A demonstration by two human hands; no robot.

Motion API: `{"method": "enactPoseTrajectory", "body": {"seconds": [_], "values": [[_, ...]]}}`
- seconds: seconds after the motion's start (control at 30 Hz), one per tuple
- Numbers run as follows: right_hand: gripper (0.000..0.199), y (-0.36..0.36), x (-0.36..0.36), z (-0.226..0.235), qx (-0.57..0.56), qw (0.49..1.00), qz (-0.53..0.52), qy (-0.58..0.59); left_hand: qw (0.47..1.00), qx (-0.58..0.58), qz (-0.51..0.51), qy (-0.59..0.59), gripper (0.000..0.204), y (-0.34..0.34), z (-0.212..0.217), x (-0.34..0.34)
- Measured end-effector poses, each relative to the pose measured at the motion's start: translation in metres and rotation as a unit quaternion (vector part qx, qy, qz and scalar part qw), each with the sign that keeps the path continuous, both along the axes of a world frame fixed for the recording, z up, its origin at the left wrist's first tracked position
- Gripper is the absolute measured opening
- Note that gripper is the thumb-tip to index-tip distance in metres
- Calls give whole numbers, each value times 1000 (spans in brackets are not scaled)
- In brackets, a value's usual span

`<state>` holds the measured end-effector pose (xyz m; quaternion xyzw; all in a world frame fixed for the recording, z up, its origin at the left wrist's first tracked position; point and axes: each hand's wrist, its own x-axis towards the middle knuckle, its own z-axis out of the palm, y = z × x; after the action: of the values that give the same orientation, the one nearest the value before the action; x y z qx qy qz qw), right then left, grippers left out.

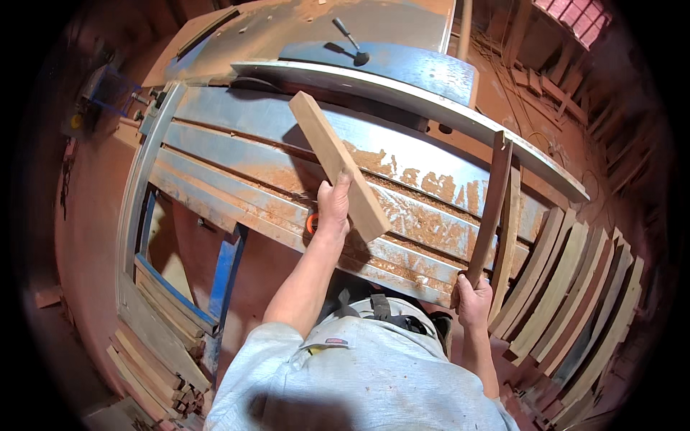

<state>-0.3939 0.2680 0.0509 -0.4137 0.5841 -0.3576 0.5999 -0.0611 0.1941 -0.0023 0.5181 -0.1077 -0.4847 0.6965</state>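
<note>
My left hand (335, 203) is closed around a pale wooden board (334, 161), held tilted above the metal table of a woodworking machine (237, 154). The board's far end reaches toward the long fence (402, 93), and its shadow falls on the tabletop. At the table's right end my right hand (473, 298) grips the near end of a dark wooden strip (493, 205). That strip slants away from me, its far end by the fence. A lighter strip (509, 215) stands right beside it. Next to my left wrist sits a small orange and black round thing (312, 223), partly hidden.
Sawdust (438, 183) covers much of the grooved tabletop. Beyond the fence a lever with a dark knob (348, 36) rises from a blue metal plate (410, 68). Several wooden strips (568, 287) lean in a row at the right. More wood (154, 366) is stacked at the lower left.
</note>
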Motion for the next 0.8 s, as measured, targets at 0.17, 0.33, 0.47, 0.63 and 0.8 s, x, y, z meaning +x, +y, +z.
{"method": "enactPoseTrajectory", "body": {"seconds": [0.17,0.33,0.47,0.63,0.8], "values": [[14,-13,12,0,-14,1000,10,22,996,21,84,-15,51,-25,-4,0],[13,-24,10,1,-11,999,18,29,985,70,117,-104,79,-47,-52,7],[10,-31,7,7,-11,999,0,42,958,184,80,-206,94,-62,-8,-12],[11,-41,4,7,-15,999,10,50,955,217,-52,-196,93,-78,-9,7],[13,-46,1,7,-11,998,16,54,912,272,-50,-304,93,-95,22,-5]]}}
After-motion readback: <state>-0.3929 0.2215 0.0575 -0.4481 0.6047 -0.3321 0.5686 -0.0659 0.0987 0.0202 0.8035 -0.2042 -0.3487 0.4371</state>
